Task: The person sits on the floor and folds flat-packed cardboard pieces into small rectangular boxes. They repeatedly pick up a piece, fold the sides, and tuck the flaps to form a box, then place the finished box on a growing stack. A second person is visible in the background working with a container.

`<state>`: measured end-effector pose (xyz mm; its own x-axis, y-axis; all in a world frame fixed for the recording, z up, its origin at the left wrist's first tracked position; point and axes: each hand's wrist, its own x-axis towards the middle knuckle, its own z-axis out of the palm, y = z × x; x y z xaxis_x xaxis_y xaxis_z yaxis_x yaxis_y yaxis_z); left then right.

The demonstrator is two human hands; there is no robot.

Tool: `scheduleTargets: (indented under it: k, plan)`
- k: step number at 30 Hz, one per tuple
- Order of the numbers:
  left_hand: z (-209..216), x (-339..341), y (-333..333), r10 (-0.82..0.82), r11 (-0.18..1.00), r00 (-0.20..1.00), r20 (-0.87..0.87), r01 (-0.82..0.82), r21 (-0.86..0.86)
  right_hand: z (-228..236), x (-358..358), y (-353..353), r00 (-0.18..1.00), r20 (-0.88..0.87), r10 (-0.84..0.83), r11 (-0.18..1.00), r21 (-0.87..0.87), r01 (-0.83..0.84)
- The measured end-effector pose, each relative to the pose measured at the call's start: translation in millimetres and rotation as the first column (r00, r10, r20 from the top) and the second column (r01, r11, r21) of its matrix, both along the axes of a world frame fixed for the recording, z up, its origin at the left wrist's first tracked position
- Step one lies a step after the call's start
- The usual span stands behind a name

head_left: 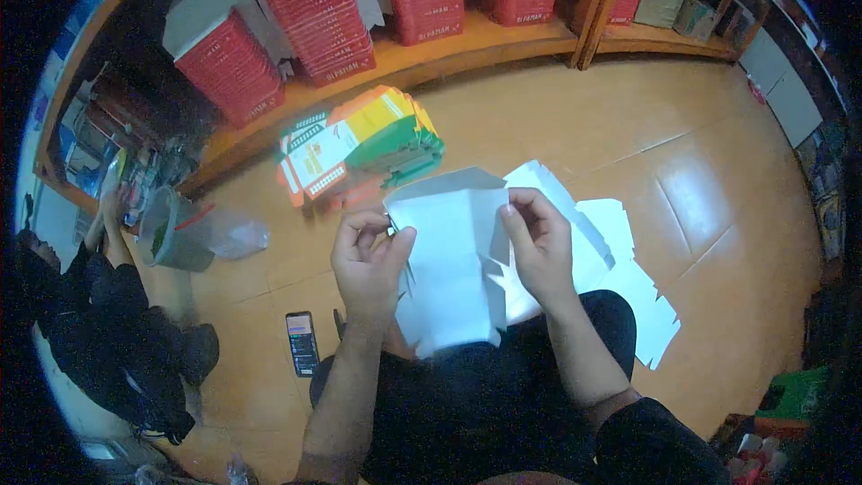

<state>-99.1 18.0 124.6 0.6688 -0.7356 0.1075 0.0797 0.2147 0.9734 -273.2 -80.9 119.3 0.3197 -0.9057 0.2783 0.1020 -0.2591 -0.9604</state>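
Note:
A white cardboard box blank [449,260], partly folded with its flaps raised, is held up over my lap. My left hand [368,260] grips its left edge between thumb and curled fingers. At the upper right corner my right hand [540,247] pinches the card, thumb on the near face. Just right of it, more flat white box blanks [628,278] lie spread on the floor, partly behind my right hand and knee. Beyond my hands sits a pile of colourful printed cartons [359,144] in white, yellow, green and orange.
Stacks of red boxes [310,9] stand on a wooden shelf [485,49] along the far side. A phone [303,344] lies on the tiled floor at left. Beyond it are a plastic bucket [166,224], a clear bag [235,232] and another person in dark clothes [112,332].

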Motion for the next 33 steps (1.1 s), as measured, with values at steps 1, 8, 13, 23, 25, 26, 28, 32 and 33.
scheduleTargets:
  k: [1,8,13,23,25,26,28,32,33]
  plan:
    - [-4,1,1,0.104,0.994,0.951,0.290,-0.112,0.011,2,0,4,1.000,-0.008,0.008,1.000,-0.001,-0.008]
    - [10,-14,13,0.083,0.949,0.516,0.852,-0.302,0.090,10,-2,28,0.989,-0.144,0.019,0.995,-0.099,-0.033]
    - [15,-7,17,-0.074,0.993,0.789,0.609,0.004,0.114,21,4,35,0.961,-0.277,0.030,0.936,-0.329,-0.124]
    - [38,-28,21,-0.004,1.000,0.954,0.301,0.004,0.002,36,15,50,0.958,-0.285,0.027,0.804,-0.563,-0.190]
    - [30,-24,21,0.029,0.999,0.924,0.380,-0.036,0.009,29,11,44,0.961,-0.275,0.016,0.847,-0.507,-0.159]
    - [23,-16,22,0.039,0.999,0.901,0.431,-0.050,0.014,25,10,40,0.963,-0.265,0.044,0.883,-0.440,-0.162]
    - [10,-18,15,0.054,0.995,0.909,0.414,-0.013,-0.101,20,5,36,0.974,-0.204,0.096,0.938,-0.308,-0.157]
    - [4,-27,23,-0.160,0.987,0.985,-0.064,0.158,-0.027,14,4,41,0.978,-0.063,0.200,0.964,-0.164,-0.208]
    - [5,-22,23,-0.182,0.981,0.982,-0.040,0.185,0.063,16,8,36,0.977,-0.048,0.207,0.958,-0.194,-0.212]
